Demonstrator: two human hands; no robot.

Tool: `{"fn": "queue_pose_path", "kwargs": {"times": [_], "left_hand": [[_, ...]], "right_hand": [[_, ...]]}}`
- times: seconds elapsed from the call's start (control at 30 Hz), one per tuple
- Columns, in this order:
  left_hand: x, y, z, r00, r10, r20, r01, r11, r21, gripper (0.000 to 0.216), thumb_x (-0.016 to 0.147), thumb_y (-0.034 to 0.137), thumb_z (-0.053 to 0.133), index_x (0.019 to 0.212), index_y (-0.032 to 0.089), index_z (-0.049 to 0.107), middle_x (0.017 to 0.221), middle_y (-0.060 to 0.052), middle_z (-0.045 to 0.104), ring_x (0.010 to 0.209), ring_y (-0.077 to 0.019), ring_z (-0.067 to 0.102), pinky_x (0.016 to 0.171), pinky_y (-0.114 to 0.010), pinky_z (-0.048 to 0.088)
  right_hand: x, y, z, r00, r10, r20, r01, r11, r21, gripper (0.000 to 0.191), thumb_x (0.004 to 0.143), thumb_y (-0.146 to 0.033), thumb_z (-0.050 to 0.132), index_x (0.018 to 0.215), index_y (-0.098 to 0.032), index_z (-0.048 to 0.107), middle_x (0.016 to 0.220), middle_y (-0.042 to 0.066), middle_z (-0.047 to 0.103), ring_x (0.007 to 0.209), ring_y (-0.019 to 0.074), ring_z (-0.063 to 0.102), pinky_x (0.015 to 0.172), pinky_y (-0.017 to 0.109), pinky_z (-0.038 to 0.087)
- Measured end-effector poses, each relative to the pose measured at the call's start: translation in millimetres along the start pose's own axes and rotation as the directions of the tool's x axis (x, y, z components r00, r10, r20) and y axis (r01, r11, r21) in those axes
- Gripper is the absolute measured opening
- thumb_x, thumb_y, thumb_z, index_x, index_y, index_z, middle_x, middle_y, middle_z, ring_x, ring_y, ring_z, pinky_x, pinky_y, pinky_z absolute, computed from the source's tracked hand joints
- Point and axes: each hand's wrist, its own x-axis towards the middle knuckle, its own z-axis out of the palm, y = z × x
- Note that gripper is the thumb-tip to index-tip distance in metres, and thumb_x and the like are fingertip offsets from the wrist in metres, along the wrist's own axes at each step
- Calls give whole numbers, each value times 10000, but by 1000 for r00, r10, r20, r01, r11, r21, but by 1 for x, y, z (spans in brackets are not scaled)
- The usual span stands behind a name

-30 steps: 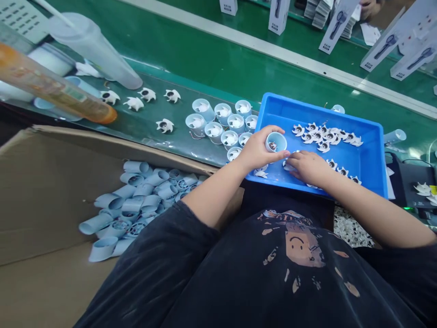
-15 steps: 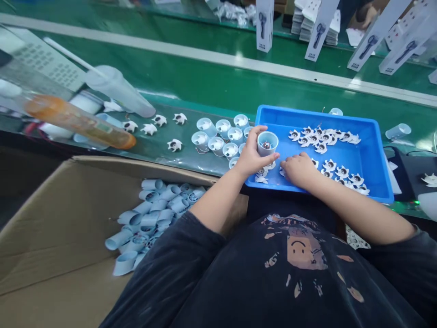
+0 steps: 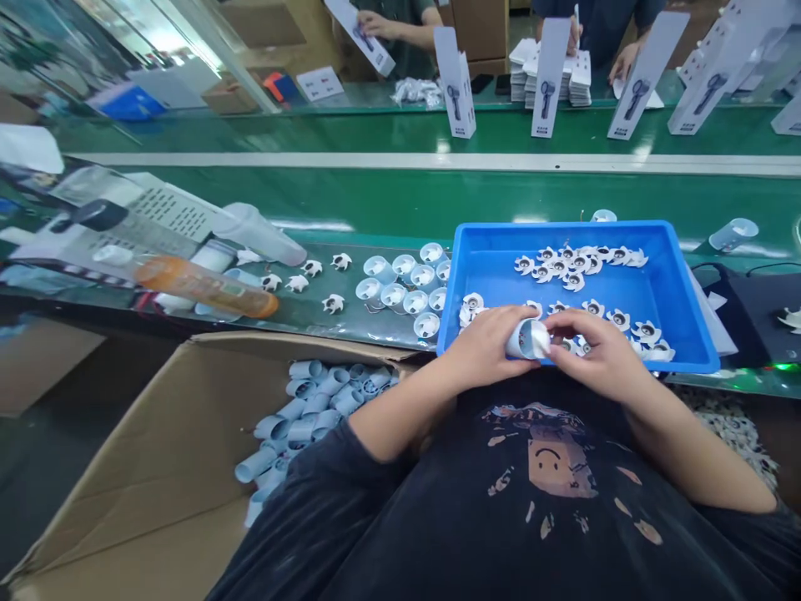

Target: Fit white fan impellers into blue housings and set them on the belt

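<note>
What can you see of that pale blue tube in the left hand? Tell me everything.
The pale blue tube is short and round, smooth, and looks like plastic. It is tilted, its open mouth towards the right hand. The left hand grips it, hiding part of its body. A white piece that the right hand holds covers part of the mouth; how deep it sits is unclear. The tube is by the near edge of the blue tray.

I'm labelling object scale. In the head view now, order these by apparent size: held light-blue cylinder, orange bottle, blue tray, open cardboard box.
Largest to smallest:
1. Open cardboard box
2. Blue tray
3. Orange bottle
4. Held light-blue cylinder, partly hidden
</note>
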Motion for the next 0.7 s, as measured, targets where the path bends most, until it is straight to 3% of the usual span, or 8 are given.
{"fn": "queue_pose_path", "kwargs": {"times": [0.13, 0.33, 0.53, 0.7], "left_hand": [[6, 17, 7, 1000, -8, 14, 6, 981, 194, 429, 843, 342, 652, 1225, 194, 523, 1211, -122, 652, 1139, -300, 602, 964, -452, 460], [7, 27, 7, 1000, 27, 5, -27, 968, 248, 405, 859, 366, 604, 1206, 174, 527, 1162, -117, 678, 1066, -291, 632, 957, -454, 436], [12, 40, 14, 996, 86, -17, -77, 950, 301, 361, 906, 336, 511, 1230, 178, 519, 1163, -119, 678, 1083, -271, 626, 1007, -435, 397], [15, 37, 29, 988, 94, -119, -54, 952, 302, 348, 926, 332, 486, 1238, 180, 512, 1185, -123, 668, 1109, -283, 611, 972, -427, 422]], "right_hand": [[-5, -7, 3, 984, -143, -104, 96, 927, -363, 214, 893, -222, 527, 1032, -195, 688, 950, 90, 575, 863, 208, 551, 770, 376, 482], [-11, -6, -8, 970, -183, -162, 164, 978, -128, 171, 834, -194, 561, 980, -157, 641, 860, 51, 505, 794, 153, 509, 679, 277, 453], [-15, -8, -10, 973, -174, -150, 111, 929, -354, 127, 893, -238, 566, 891, -171, 673, 853, 63, 462, 791, 171, 476, 700, 313, 423], [-14, 3, -6, 977, -125, -173, 74, 959, -272, 119, 905, -266, 615, 928, -216, 721, 855, 55, 475, 809, 166, 491, 708, 304, 426]]}}
